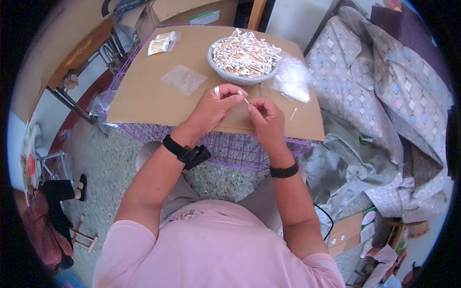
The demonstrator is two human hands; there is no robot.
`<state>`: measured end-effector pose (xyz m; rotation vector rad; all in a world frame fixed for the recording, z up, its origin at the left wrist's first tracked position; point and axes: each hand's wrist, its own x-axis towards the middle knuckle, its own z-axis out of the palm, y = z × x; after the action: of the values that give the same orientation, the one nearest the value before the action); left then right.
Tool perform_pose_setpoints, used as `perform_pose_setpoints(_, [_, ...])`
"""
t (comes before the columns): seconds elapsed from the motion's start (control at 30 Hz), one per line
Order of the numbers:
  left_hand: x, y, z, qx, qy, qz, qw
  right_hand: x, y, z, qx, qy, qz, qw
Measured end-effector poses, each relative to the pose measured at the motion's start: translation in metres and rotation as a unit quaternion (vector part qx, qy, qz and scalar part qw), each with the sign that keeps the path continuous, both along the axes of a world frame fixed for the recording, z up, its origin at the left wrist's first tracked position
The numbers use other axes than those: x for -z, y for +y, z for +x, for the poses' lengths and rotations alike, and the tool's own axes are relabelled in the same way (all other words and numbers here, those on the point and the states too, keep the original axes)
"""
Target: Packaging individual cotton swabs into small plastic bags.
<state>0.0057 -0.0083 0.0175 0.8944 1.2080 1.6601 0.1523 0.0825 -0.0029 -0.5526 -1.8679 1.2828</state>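
Observation:
Over the near part of the cardboard sheet, my left hand (213, 109) is closed, with the white tips of a few cotton swabs (217, 90) showing between its fingers. A single cotton swab (245, 100) slants between my two hands. My right hand (267, 119) pinches its lower end, while its white tip lies by my left thumb. Just beyond my hands stands a round grey bowl (225, 75) heaped with loose cotton swabs (247, 53). An empty-looking clear plastic bag (184, 79) lies flat to the left of it.
A filled bag of swabs (162, 43) lies at the far left of the cardboard sheet (139, 96), which rests on a purple wire cage (230, 149). Clear bags (294, 84) are piled right of the bowl, near a loose swab (293, 114). Patterned fabric (360, 86) hangs at the right.

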Motion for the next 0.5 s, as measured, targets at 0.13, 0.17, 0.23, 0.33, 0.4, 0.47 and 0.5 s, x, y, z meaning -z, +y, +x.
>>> perform_pose_setpoints(0.13, [-0.0015, -0.0003, 0.0005, -0.003, 0.016, -0.008, 1.000, -0.0002, -0.0002, -0.0022, -0.001, 0.026, 0.002, 1.000])
perform_pose_setpoints(0.17, [-0.0005, -0.0006, -0.0006, 0.002, 0.010, 0.001, 1.000, -0.0010, -0.0012, -0.0028, -0.003, 0.033, -0.007, 0.999])
perform_pose_setpoints(0.23, [0.0002, -0.0005, -0.0013, 0.003, 0.001, 0.010, 1.000, -0.0004, -0.0014, -0.0033, -0.003, 0.039, -0.013, 0.999])
perform_pose_setpoints(0.33, [0.0012, 0.0008, -0.0009, -0.015, 0.000, 0.017, 1.000, 0.0039, 0.0008, -0.0035, 0.006, 0.056, -0.010, 0.998])
perform_pose_setpoints(0.4, [0.0047, 0.0013, -0.0014, -0.012, 0.016, 0.037, 0.999, 0.0045, 0.0013, -0.0029, 0.010, 0.065, 0.000, 0.998])
perform_pose_setpoints(0.47, [0.0035, 0.0018, 0.0007, -0.015, 0.049, 0.026, 0.998, 0.0041, 0.0006, -0.0004, 0.025, 0.091, -0.034, 0.995])
perform_pose_setpoints(0.5, [0.0031, 0.0024, 0.0018, -0.016, 0.084, 0.013, 0.996, 0.0029, 0.0004, 0.0017, 0.023, 0.089, -0.034, 0.995])
